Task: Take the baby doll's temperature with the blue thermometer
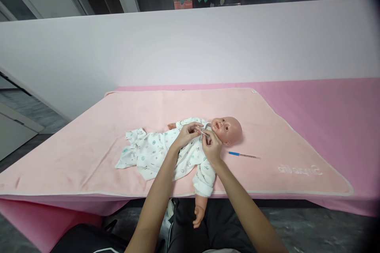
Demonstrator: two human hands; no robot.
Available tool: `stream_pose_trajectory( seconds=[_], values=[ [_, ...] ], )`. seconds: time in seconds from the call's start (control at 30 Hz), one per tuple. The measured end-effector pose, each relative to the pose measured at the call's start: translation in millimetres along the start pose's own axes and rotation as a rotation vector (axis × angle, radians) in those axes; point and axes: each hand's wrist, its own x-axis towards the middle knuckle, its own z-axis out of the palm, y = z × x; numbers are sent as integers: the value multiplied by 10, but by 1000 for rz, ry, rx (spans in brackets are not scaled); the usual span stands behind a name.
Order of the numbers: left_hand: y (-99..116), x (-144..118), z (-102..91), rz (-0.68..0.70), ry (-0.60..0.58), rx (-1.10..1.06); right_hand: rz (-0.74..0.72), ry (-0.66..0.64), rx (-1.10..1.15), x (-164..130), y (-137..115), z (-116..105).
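A baby doll (pixel 231 129) lies on its back, its head to the right, dressed in white printed baby clothes (pixel 154 146). Over its upper chest, just below the chin, my left hand (pixel 190 133) and my right hand (pixel 211 144) meet with closed, pinching fingers. Between the fingertips shows a thin white piece (pixel 203 132) at the neckline; whether it is a tie or a cloth edge I cannot tell. One doll arm (pixel 200 209) hangs over the table's near edge. Right of my right hand lies a thin stick with a blue end (pixel 244 155), touched by neither hand.
A pale pink blanket (pixel 285 142) with white lettering lies under the doll, on a darker pink table cover (pixel 335 118). Behind the table rises a white wall (pixel 190 47), with dark glass bearing heart stickers above it. My legs are under the near edge.
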Motion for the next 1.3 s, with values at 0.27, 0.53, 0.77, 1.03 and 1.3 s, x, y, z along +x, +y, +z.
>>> stream_pose_trajectory(
  seconds=[0.27,0.53,0.77,1.03,1.3],
  values=[
    [-69,4,5,31,75,41,3,-1,4,-5,-1,-6],
    [-69,1,20,66,72,102,-3,11,-13,-12,19,21],
    [-86,10,14,51,83,105,13,20,-27,-10,10,13],
    [-54,-10,47,113,108,288,30,35,-56,10,1,8],
    [25,-38,107,124,79,518,29,34,-72,3,0,8]
  ],
)
